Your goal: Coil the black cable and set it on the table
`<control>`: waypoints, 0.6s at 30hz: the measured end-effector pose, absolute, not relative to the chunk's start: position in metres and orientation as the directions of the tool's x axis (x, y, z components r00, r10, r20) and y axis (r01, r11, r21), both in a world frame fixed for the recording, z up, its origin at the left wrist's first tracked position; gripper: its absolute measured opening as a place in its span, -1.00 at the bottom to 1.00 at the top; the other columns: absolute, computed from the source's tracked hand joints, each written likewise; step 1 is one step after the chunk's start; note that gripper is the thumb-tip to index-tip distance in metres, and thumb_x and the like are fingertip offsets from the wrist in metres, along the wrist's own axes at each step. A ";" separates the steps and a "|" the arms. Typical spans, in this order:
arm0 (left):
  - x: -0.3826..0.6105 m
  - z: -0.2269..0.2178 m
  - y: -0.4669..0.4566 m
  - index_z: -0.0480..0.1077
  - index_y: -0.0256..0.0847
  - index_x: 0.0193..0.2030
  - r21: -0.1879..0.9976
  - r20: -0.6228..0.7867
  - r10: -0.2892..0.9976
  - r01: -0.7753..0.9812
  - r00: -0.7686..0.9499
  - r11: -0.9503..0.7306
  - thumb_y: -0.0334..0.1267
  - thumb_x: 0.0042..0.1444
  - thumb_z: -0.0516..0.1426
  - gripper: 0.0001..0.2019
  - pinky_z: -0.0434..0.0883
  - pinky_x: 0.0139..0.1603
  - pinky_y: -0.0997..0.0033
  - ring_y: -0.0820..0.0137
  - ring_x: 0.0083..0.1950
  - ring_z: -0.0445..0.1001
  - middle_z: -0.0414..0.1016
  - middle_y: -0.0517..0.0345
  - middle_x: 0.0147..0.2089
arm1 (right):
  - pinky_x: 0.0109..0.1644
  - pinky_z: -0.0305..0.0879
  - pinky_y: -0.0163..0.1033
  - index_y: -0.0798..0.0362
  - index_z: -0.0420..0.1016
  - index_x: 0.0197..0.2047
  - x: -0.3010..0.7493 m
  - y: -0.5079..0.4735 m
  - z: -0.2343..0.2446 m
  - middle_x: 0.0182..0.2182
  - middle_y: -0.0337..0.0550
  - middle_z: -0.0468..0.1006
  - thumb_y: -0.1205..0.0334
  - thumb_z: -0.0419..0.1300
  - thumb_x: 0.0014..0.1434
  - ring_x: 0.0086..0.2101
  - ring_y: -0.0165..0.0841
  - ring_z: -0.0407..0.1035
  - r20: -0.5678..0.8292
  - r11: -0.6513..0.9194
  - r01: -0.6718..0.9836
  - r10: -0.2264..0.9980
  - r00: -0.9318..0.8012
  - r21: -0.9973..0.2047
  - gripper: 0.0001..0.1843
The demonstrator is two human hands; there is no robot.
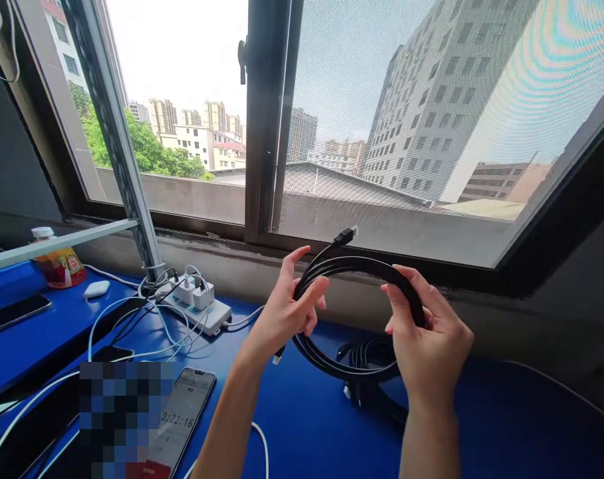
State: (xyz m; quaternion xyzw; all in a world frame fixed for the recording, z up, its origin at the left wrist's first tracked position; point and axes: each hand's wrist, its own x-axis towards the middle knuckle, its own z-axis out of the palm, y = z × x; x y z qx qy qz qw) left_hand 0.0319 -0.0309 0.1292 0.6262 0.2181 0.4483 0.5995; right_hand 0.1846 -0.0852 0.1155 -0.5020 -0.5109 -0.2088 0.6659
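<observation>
A flat black cable (354, 266) is wound into a round coil and held up above the blue table (312, 419), in front of the window. My left hand (287, 313) pinches the coil's left side, and my right hand (426, 332) grips its right side. One plug end (344, 235) sticks up from the top of the coil; another end hangs below my left hand. A second bundle of black cable (366, 356) lies on the table under the coil.
A white power strip (195, 303) with chargers and white leads sits at the left by the window sill. A phone (182, 416) showing a timer lies near the front. A small bottle (57, 259), a white mouse (96, 289) and another phone (12, 313) sit far left.
</observation>
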 end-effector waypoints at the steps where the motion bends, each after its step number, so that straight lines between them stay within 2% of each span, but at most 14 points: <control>1: 0.032 0.129 -0.031 -0.05 -0.06 0.31 0.940 0.322 0.810 -0.266 0.491 -0.212 0.22 0.06 0.11 -0.23 0.04 -0.70 0.64 0.66 -0.70 0.20 0.34 0.41 -0.46 | -0.68 0.08 -0.47 0.11 0.59 -0.14 0.185 -0.085 0.115 -0.51 -0.24 0.48 0.13 0.23 0.21 -0.73 -0.61 0.17 0.900 0.406 0.804 0.224 0.374 -0.435 -0.75; 5: 0.037 0.127 -0.030 0.14 -0.08 0.27 0.921 0.382 0.809 -0.254 0.446 -0.294 0.23 0.11 0.05 -0.33 0.03 -0.71 0.61 0.70 -0.69 0.19 0.32 0.33 -0.36 | -0.62 0.12 -0.51 0.13 0.57 -0.13 0.185 -0.085 0.116 -0.50 -0.26 0.47 0.21 0.20 0.25 -0.68 -0.63 0.18 0.935 0.390 0.852 0.215 0.283 -0.348 -0.80; 8: 0.042 0.125 -0.030 0.20 -0.11 0.25 0.903 0.426 0.806 -0.245 0.411 -0.352 0.15 0.14 0.08 -0.39 0.05 -0.68 0.60 0.69 -0.67 0.13 0.29 0.34 -0.41 | -0.59 0.12 -0.54 0.14 0.55 -0.15 0.183 -0.085 0.117 -0.44 -0.26 0.49 0.27 0.19 0.25 -0.62 -0.64 0.20 0.956 0.394 0.879 0.226 0.189 -0.267 -0.84; 11: 0.044 0.124 -0.030 0.29 -0.17 0.18 0.880 0.475 0.771 -0.237 0.423 -0.412 0.11 0.21 0.01 -0.48 0.04 -0.66 0.59 0.66 -0.65 0.05 0.24 0.34 -0.50 | -0.57 0.09 -0.54 0.12 0.53 -0.16 0.180 -0.086 0.119 -0.41 -0.27 0.49 0.29 0.19 0.25 -0.58 -0.64 0.22 0.962 0.398 0.887 0.229 0.150 -0.234 -0.87; 15: 0.043 0.123 -0.033 0.18 -0.10 0.18 0.866 0.501 0.784 -0.210 0.367 -0.455 0.08 0.27 -0.05 -0.56 0.04 -0.65 0.59 0.63 -0.63 0.04 0.24 0.35 -0.48 | -0.56 0.08 -0.53 0.10 0.52 -0.18 0.178 -0.087 0.120 -0.41 -0.29 0.49 0.32 0.20 0.24 -0.57 -0.64 0.20 0.966 0.396 0.889 0.204 0.158 -0.229 -0.90; 18: 0.045 0.122 -0.034 0.18 -0.07 0.06 0.871 0.491 0.807 -0.171 0.329 -0.460 0.04 0.28 -0.05 -0.67 0.05 -0.64 0.60 0.64 -0.63 0.05 0.21 0.36 -0.44 | -0.57 0.07 -0.51 0.10 0.52 -0.19 0.179 -0.087 0.120 -0.41 -0.29 0.49 0.31 0.21 0.24 -0.58 -0.64 0.18 0.966 0.387 0.891 0.196 0.170 -0.235 -0.91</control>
